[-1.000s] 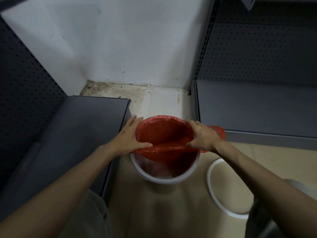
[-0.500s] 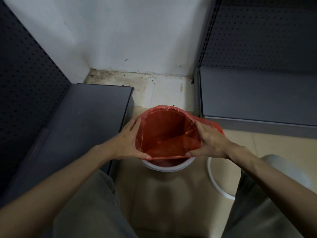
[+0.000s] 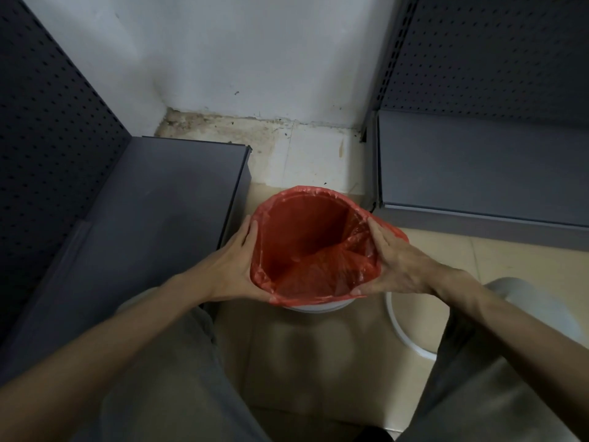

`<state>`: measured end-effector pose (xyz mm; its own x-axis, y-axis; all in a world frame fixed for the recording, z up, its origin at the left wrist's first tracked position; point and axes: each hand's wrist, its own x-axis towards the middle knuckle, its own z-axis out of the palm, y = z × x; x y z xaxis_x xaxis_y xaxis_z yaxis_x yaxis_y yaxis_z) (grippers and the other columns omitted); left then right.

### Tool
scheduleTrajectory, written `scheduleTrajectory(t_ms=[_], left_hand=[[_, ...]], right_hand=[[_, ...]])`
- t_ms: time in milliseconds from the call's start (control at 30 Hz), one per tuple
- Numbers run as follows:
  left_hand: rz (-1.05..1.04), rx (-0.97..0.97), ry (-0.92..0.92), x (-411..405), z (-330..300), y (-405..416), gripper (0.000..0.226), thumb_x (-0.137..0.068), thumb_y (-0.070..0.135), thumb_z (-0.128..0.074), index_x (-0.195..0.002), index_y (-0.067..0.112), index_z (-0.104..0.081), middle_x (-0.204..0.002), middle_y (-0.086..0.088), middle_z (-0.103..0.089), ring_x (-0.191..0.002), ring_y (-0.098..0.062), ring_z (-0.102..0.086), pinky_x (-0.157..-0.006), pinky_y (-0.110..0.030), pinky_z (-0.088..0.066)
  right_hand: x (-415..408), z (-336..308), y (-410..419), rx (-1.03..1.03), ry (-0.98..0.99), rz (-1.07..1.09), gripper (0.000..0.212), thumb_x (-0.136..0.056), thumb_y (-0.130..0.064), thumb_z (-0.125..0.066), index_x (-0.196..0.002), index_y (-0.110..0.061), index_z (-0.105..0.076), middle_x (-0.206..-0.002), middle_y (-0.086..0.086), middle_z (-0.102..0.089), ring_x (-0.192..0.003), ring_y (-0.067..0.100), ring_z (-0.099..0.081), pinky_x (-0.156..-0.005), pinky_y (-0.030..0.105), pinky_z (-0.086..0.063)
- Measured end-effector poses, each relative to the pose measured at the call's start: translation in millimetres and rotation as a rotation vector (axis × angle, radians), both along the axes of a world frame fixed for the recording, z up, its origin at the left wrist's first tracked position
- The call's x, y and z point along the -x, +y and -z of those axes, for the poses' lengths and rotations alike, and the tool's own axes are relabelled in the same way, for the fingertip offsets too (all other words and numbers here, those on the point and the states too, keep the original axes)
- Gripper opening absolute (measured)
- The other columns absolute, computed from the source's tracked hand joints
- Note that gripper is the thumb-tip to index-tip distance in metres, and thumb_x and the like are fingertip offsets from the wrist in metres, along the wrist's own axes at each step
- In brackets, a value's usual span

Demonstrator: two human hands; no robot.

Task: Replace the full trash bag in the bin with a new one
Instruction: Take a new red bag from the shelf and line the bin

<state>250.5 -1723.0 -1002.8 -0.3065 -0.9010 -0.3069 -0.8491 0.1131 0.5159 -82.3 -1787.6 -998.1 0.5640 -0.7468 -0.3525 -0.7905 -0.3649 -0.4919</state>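
Note:
A red plastic trash bag (image 3: 306, 247) lines a round white bin (image 3: 318, 307) on the floor between two shelf units. The bag's mouth is spread wide and folded over almost the whole rim; only a strip of white bin shows at the near side. My left hand (image 3: 234, 266) presses flat against the bag on the bin's left side, thumb at the near rim. My right hand (image 3: 393, 260) grips the bag's edge on the right side, pulling it over the rim. The inside of the bag looks empty.
A white ring (image 3: 404, 333), likely the bin's clamp ring, lies on the beige floor to the right, partly under my right arm. Grey shelf bases (image 3: 159, 218) (image 3: 478, 173) flank the bin. A dirty white wall corner (image 3: 255, 74) is behind. My knees fill the foreground.
The bag's near edge, earlier sagging across the opening, has been pulled outward and down over the near rim. Both hands slid toward me along the rim; the camera moved closer.

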Motion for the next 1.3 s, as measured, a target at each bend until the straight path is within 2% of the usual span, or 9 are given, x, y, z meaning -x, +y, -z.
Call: scheduleTrajectory(t_ms=[133, 267, 367, 467, 633, 900, 1067, 1167, 1300], left_hand=[[-0.018, -0.042, -0.031, -2, -3, -14, 0.158, -0.045, 0.09, -0.071, -0.146, 0.033, 0.037, -0.161, 0.011, 0.028, -0.143, -0.003, 0.014, -0.119, -0.041, -0.013], [-0.03, -0.061, -0.017, -5, -4, -29, 0.157, -0.047, 0.086, -0.074, -0.15, 0.031, 0.031, -0.164, 0.007, 0.018, -0.152, -0.016, 0.007, -0.122, -0.05, -0.019], [-0.025, -0.014, 0.06, -6, -6, -38, 0.148, -0.052, 0.079, -0.079, -0.154, 0.031, 0.016, -0.16, 0.003, -0.012, -0.147, -0.02, -0.024, -0.116, -0.048, -0.035], [-0.032, 0.049, 0.14, -11, -6, -43, 0.129, -0.059, 0.07, -0.082, -0.154, 0.032, -0.003, -0.145, 0.008, -0.031, -0.131, -0.012, -0.042, -0.108, -0.042, -0.045], [-0.025, 0.07, 0.137, -14, 0, -46, 0.128, -0.059, 0.072, -0.081, -0.154, 0.032, -0.005, -0.14, 0.008, -0.033, -0.126, -0.013, -0.045, -0.105, -0.041, -0.049], [-0.037, 0.142, 0.164, -11, 8, -44, 0.135, -0.057, 0.07, -0.083, -0.155, 0.035, 0.004, -0.153, 0.008, -0.023, -0.134, -0.013, -0.04, -0.108, -0.039, -0.044], [-0.045, 0.174, 0.095, -14, 25, -31, 0.126, -0.079, 0.054, -0.074, -0.153, 0.027, 0.024, -0.165, -0.001, 0.0, -0.142, -0.021, -0.034, -0.113, -0.044, -0.038], [-0.116, 0.152, 0.206, -10, 27, -30, 0.109, -0.087, 0.045, -0.068, -0.155, 0.035, 0.016, -0.16, -0.003, -0.02, -0.138, -0.013, -0.036, -0.111, -0.035, -0.036], [-0.173, 0.11, 0.231, -11, 22, -37, 0.093, -0.091, 0.0, -0.057, -0.155, 0.041, -0.004, -0.147, 0.0, -0.039, -0.132, -0.011, -0.043, -0.111, -0.037, -0.04]], right_hand=[[-3, -2, -13, 0.017, 0.048, -0.007, 0.151, -0.047, -0.088, -0.067, -0.148, -0.026, 0.027, -0.164, -0.002, -0.003, -0.149, 0.019, -0.011, -0.119, 0.026, -0.012], [-7, -7, -31, 0.0, 0.11, -0.023, 0.153, -0.047, -0.09, -0.064, -0.151, -0.02, 0.023, -0.165, 0.002, 0.003, -0.151, 0.022, -0.006, -0.123, 0.039, -0.017], [-9, -6, -40, -0.007, 0.111, 0.001, 0.151, -0.048, -0.09, -0.065, -0.151, -0.023, 0.024, -0.165, -0.001, 0.004, -0.152, 0.021, -0.006, -0.123, 0.039, -0.016], [-14, -4, -44, 0.045, 0.088, 0.072, 0.148, -0.047, -0.089, -0.066, -0.153, -0.025, 0.014, -0.164, 0.0, -0.01, -0.149, 0.022, -0.019, -0.118, 0.035, -0.021], [-14, 6, -40, 0.128, -0.019, 0.085, 0.143, -0.048, -0.09, -0.065, -0.153, -0.03, 0.01, -0.162, -0.001, -0.018, -0.146, 0.021, -0.025, -0.112, 0.028, -0.022], [-6, 20, -35, 0.092, -0.139, 0.123, 0.15, -0.047, -0.083, -0.074, -0.152, -0.031, 0.019, -0.164, -0.005, -0.004, -0.15, 0.02, -0.013, -0.118, 0.048, -0.029], [-10, 21, -38, -0.08, -0.408, 0.183, 0.148, -0.045, -0.051, -0.096, -0.152, -0.038, 0.006, -0.153, -0.007, -0.03, -0.141, 0.013, -0.035, -0.11, 0.049, -0.043], [-8, 19, -37, -0.194, -0.493, 0.166, 0.141, -0.05, -0.031, -0.098, -0.152, -0.036, 0.0, -0.148, -0.007, -0.038, -0.136, 0.013, -0.044, -0.105, 0.042, -0.049], [-2, 6, -36, -0.336, -0.587, 0.203, 0.118, -0.057, -0.008, -0.092, -0.148, -0.035, -0.022, -0.133, -0.011, -0.053, -0.118, -0.005, -0.056, -0.084, 0.014, -0.053]])
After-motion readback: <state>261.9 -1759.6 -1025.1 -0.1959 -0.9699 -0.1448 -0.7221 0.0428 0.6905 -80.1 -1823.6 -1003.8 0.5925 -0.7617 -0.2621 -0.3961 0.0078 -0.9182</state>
